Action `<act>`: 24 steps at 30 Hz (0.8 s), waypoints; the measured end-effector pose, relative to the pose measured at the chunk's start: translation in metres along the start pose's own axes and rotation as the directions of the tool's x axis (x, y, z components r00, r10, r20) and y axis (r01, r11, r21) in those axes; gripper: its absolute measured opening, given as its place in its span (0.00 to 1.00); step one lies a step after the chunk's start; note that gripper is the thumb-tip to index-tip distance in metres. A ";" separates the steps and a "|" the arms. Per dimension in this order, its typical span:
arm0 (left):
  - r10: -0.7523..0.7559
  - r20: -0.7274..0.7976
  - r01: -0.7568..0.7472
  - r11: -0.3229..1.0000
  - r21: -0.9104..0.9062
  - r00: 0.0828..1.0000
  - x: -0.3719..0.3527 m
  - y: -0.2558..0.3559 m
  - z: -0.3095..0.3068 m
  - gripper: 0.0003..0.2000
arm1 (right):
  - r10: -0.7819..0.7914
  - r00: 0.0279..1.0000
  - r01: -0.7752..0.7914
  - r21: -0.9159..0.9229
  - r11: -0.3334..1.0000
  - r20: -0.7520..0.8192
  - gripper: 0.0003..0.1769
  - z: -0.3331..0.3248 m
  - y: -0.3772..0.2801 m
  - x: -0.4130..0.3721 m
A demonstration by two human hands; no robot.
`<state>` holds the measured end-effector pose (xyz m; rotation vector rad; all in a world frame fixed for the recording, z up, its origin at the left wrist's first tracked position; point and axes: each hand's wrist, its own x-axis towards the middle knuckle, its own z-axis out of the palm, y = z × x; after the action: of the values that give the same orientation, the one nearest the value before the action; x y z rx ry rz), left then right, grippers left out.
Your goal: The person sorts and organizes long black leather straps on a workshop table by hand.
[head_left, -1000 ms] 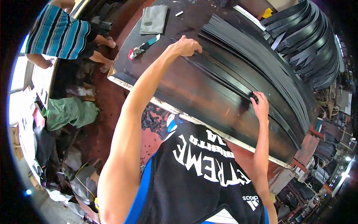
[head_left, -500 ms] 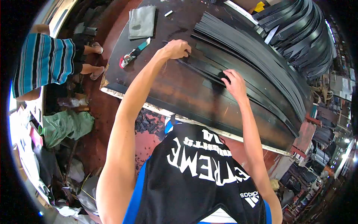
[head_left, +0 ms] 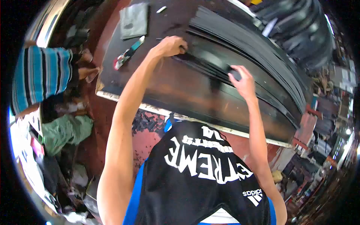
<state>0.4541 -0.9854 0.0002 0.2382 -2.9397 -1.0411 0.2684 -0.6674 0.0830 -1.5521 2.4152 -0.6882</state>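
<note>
Narrow black strips of rubber-like material point(head_left: 204, 68), from the head camera: laid lengthwise over a dark, worn tabletop with a chipped pale edge point(head_left: 108, 96), passing by both hands and trailing off toward the table's right end. Left hand point(head_left: 170, 47) at the strips' left end, fingers curled inward; pinching or only pressing down, cannot tell. Right hand point(head_left: 244, 82) farther along, thumb and fingers bent around a small black piece point(head_left: 235, 72); blurred, exact shape unclear, contact with the strips likewise. Behind: broad fanned bundle of dark grey strips point(head_left: 247, 47), then a blurred heap of curved black strips point(head_left: 300, 33). Left of the left hand: slim red-and-teal tool, cutter-like point(head_left: 128, 53); folded grey cloth point(head_left: 134, 21) farther back; short white stick point(head_left: 161, 9) near the cloth. On the red floor, below the near edge: scattered black offcuts point(head_left: 148, 122). Step in hand, by judgement: working along the strips with the black piece, left end steadied. Needed next, probably: firm hold at left, even pressure at right, strips kept flat.
</note>
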 end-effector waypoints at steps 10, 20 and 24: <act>-0.055 -0.022 0.054 0.997 -0.059 0.998 -0.003 0.020 -0.008 0.10 | -0.006 1.000 0.006 0.024 1.000 0.011 0.19 0.014 0.012 0.000; -0.021 0.023 0.020 1.000 0.016 1.000 -0.003 0.013 -0.008 0.13 | -0.048 0.999 0.050 0.097 0.994 -0.021 0.18 0.007 0.013 -0.001; -0.058 -0.076 0.066 0.992 0.107 0.995 -0.013 0.019 -0.010 0.16 | -0.018 0.999 0.016 0.062 0.998 0.044 0.18 0.011 0.011 -0.001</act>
<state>0.4644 -0.9747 0.0205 0.3629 -2.9443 -0.8592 0.2642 -0.6657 0.0684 -1.5490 2.3288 -0.7173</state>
